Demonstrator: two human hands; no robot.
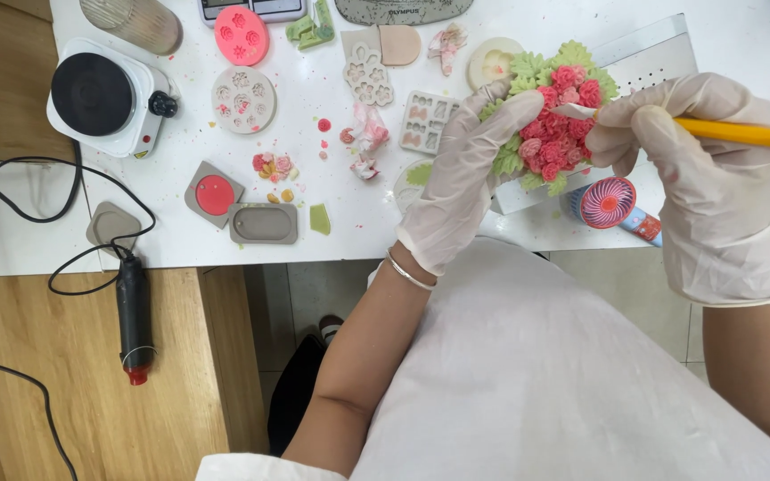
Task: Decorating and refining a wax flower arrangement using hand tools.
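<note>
**Flower cluster held over the white table**

My gloved left hand (462,183) curls around a cluster of red flowers and green leaves (552,125), lifted above the white table (349,236). My gloved right hand (710,174) is closed on a yellow-handled tool (741,134), its tip touching the red flowers.

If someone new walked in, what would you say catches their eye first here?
Probably the red-and-green flower cluster at upper right, cradled in the gloved left hand while the right hand touches a yellow-handled tool to it. Next, the small hotplate at upper left and the pink silicone mould.
</note>
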